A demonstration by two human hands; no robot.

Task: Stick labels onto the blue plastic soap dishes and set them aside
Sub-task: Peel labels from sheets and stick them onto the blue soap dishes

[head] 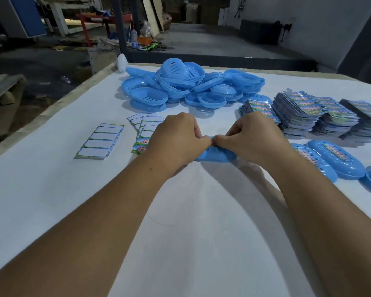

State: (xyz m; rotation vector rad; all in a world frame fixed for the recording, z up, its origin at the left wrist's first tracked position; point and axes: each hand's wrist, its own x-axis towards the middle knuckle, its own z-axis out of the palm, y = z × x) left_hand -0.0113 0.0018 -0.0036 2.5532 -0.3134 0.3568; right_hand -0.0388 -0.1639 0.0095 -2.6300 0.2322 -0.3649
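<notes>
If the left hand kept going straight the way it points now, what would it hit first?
The left hand points right along the soap dish it holds, so it would meet the right hand first; their fingertips already look almost touching above the dish, though depth is hard to judge.

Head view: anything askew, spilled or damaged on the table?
No damage visible. The unlabelled soap dishes lie in a loose heap, some tipped on edge, and the nearer label stack is fanned out askew, unlike the squared stack left of it.
</notes>
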